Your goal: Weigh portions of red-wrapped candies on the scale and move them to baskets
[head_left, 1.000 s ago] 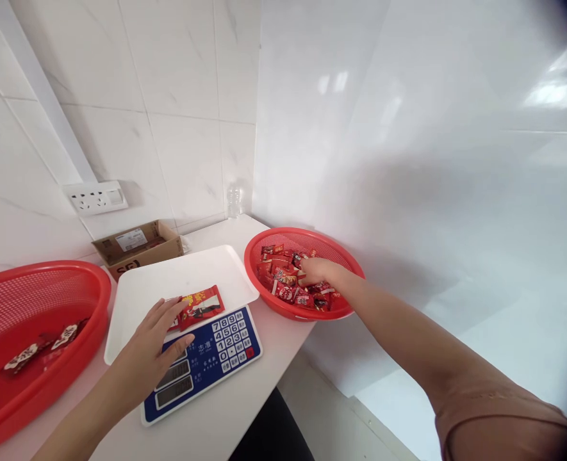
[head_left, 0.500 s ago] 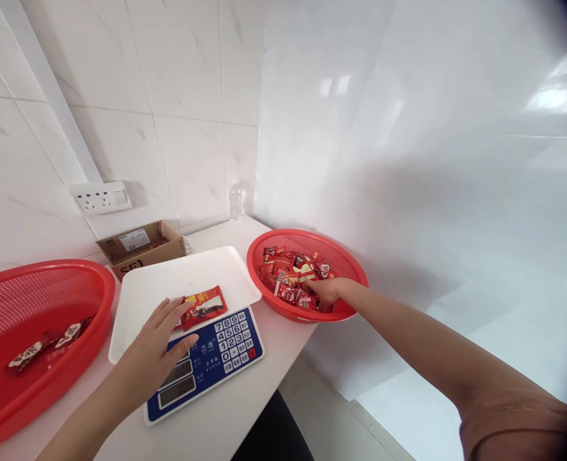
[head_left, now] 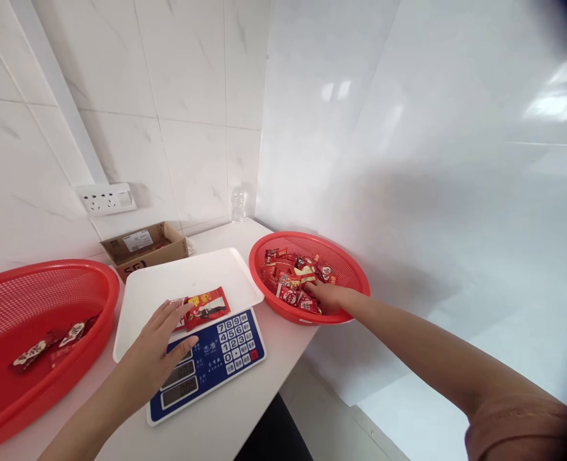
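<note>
Head view: the person's right hand [head_left: 331, 298] dips into the right basket [head_left: 351, 272], among small red packets [head_left: 290, 296]; whether its fingers pinch 1 of them or only rest there cannot be told. The left hand [head_left: 156, 349], fingers extended and thumb spread apart, is over the near side of the scale [head_left: 216, 349], next to a flat red packet [head_left: 210, 308] on the white tray [head_left: 187, 275]; contact is unclear.

All the packets look light, their shiny film likely slippery. The flat red packet seems thin and pliable, best taken by its right end, clear of the left hand. Those in the basket look plumper, perhaps brittle inside, so a gentle pinch at an end seal should suit better than squeezing the middle.
</note>
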Available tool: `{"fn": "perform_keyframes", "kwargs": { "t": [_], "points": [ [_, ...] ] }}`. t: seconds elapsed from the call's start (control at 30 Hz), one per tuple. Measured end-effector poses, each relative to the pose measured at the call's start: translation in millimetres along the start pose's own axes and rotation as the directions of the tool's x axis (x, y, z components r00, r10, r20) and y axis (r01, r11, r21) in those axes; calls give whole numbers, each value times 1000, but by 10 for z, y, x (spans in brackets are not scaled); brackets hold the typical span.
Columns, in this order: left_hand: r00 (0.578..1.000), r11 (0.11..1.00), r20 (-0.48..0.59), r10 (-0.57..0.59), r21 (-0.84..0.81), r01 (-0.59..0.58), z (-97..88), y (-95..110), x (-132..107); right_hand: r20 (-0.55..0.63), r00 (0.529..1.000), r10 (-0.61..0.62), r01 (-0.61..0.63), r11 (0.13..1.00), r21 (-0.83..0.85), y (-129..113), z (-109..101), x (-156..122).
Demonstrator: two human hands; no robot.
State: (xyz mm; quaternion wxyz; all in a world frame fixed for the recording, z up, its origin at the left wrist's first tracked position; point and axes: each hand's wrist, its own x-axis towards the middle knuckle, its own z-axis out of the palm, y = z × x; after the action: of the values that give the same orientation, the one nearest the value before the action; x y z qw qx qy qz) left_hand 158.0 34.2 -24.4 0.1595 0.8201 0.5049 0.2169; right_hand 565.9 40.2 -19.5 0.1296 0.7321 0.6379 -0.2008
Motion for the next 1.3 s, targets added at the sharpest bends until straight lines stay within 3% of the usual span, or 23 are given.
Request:
{"fn": "perform_keyframes", "kwargs": {
  "t": [0.17, 0.3, 0.43, 0.5, 0.57, 0.63, 0.7, 0.77, 0.83, 1.03, 1.13, 1.3],
  "points": [
    [998, 999, -45, 44, 10, -43, 18, -26, -5, -87, 996, 2, 14, 983, 182, 68, -202, -24],
    [1000, 1000, -20, 6, -6, -6, -48, 10, -12, -206, 977, 48, 40, 914, 403, 135, -465, -57],
    [998, 994, -38, -55, -99, 51, -125, 164, 10, -291, 957, 11, 160, 815, 557, -41, -658, -162],
    [995, 975, -13, -104, -199, 99, -163, 308, 30, -301, 951, -63, 259, 691, 675, -285, -694, -229],
    [990, 924, 48, -135, -355, 143, -199, 481, 59, -277, 945, -174, 326, 456, 828, -618, -685, -293],
    [985, 811, 114, -130, -560, 172, -225, 642, 104, -230, 923, -308, 311, 247, 918, -990, -644, -350],
    [974, 635, 170, -150, -738, 227, -243, 743, 165, -194, 880, -434, 288, 163, 943, -1348, -590, -391],
    [963, 464, 188, -191, -848, 257, -258, 761, 225, -176, 835, -522, 282, 131, 951, -1650, -539, -406],
    [956, 374, 178, -234, -891, 257, -280, 705, 270, -156, 810, -566, 269, 121, 956, -1883, -499, -390],
    [922, 321, 126, -365, -913, 252, -362, 411, 317, -124, 790, -601, 246, 126, 961, -2227, -441, -257],
    [897, 290, 115, -426, -922, 256, -388, 315, 331, -134, 823, -552, 247, 135, 960, -2264, -431, -215],
    [885, 276, 122, -450, -923, 268, -389, 282, 340, -122, 850, -513, 267, 219, 938, -2244, -406, -197]
  ]
}}
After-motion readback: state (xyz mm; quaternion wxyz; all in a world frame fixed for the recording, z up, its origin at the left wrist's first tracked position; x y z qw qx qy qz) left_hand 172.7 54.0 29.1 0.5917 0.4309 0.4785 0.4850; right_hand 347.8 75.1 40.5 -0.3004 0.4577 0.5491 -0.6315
